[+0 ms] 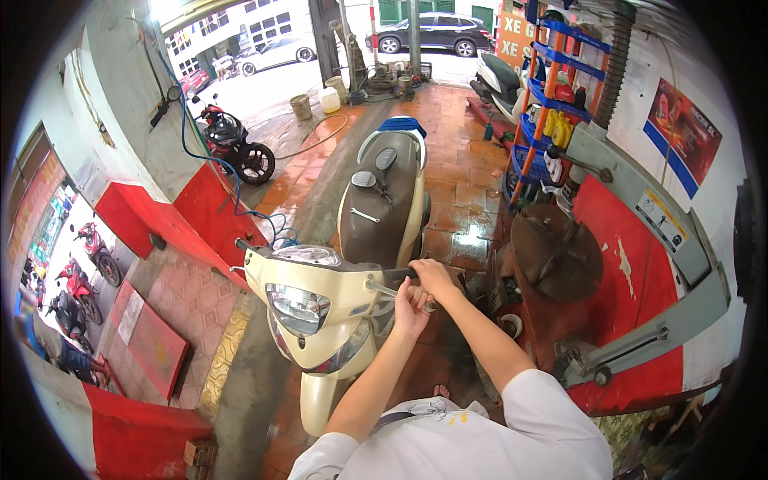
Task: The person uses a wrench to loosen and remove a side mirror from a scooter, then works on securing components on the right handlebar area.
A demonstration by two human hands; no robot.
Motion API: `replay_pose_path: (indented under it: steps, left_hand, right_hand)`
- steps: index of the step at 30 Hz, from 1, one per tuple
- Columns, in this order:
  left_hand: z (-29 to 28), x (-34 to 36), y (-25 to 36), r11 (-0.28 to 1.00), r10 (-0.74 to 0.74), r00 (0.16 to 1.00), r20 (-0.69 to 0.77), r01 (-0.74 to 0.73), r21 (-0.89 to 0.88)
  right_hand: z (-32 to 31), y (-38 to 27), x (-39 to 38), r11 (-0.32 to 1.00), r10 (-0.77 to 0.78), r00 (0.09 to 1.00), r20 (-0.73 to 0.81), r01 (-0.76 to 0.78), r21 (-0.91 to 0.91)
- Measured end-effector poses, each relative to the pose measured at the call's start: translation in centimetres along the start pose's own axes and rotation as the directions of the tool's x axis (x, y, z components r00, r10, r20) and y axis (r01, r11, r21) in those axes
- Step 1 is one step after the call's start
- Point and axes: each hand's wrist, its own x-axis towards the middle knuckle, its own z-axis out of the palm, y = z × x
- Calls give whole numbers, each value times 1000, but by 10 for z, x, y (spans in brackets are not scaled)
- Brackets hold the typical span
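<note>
A cream scooter (320,320) with a brown seat (380,232) stands with its front toward me. My right hand (433,280) is closed around the dark handlebar grip (399,274) on the scooter's right-hand side in view. Just below it, my left hand (412,308) is closed on a slim silver metal bar (384,289) beside the grip; whether this is a wrench or the brake lever I cannot tell. On the seat lie two removed mirrors (365,180) and a silver wrench (366,215). The opposite handlebar end (242,244) is untouched.
A blue-and-orange shelf (560,104) with bottles stands right, near a round dark metal plate (556,250) and a grey metal arm (680,312). A blue hose (210,160) hangs left. Behind are a black-red motorbike (232,140) and buckets (301,107). Tiles (460,192) look wet.
</note>
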Motion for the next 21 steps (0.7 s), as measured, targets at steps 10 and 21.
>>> replay_pose_path:
  steps: [10, 21]
  left_hand:
    - [-5, 0, 15, 992, 122, 959, -254, -107, 70]
    - [-10, 5, 26, 997, 29, 957, -289, -7, 77]
  right_hand:
    - [16, -42, 38, 992, -70, 988, 135, 83, -91]
    - [12, -39, 40, 992, -113, 982, 150, 120, -37]
